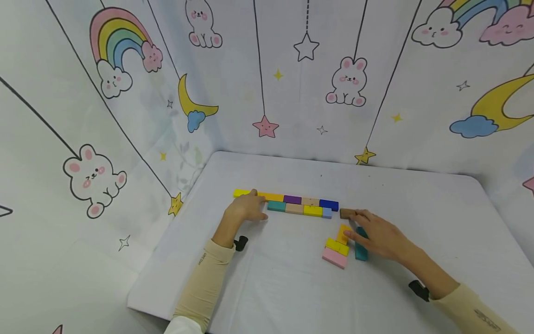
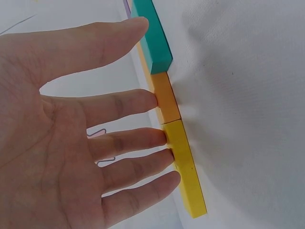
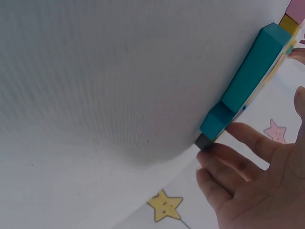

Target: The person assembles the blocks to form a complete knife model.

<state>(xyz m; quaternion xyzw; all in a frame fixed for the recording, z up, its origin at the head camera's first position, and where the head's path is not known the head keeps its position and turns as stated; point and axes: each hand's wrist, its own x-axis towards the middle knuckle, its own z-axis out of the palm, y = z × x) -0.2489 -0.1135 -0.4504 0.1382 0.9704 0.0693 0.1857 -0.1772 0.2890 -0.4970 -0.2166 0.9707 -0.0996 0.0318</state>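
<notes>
So the left hand (image 1: 247, 207) has fingers fanned wide against a yellow block (image 2: 187, 169), right hand's (image 1: 381, 235) loosely spread, touching the brown block (image 1: 346, 213).

Soft light, dimmer wrist views

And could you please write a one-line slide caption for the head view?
Left hand at a double row of coloured blocks, right hand at a brown block, on a white table.
</notes>
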